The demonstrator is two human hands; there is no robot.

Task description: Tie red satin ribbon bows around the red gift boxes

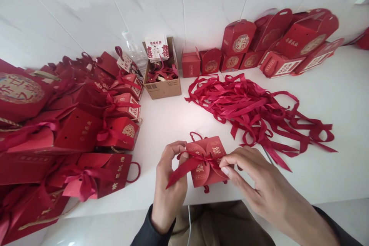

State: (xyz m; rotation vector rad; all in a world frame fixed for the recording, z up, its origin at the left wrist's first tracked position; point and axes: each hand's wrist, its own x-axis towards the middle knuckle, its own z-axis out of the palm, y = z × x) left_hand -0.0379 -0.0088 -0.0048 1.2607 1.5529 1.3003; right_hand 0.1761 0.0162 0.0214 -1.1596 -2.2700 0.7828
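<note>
In the head view, our left hand [171, 180] and right hand [253, 177] pinch the ribbon [181, 170] on a red box [209, 175] near the surface's [161, 123] front edge. Tied boxes [80, 134] crowd the left edge; loose ribbons [242, 103] lie beyond; a carton [164, 90] and stacked boxes [238, 36] line the back edge.

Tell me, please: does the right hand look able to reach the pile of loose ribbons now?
Probably yes. The right hand seems to pinch the bow on the small box, so it would need to let go first; the ribbon pile lies just beyond, with nothing standing between.
</note>
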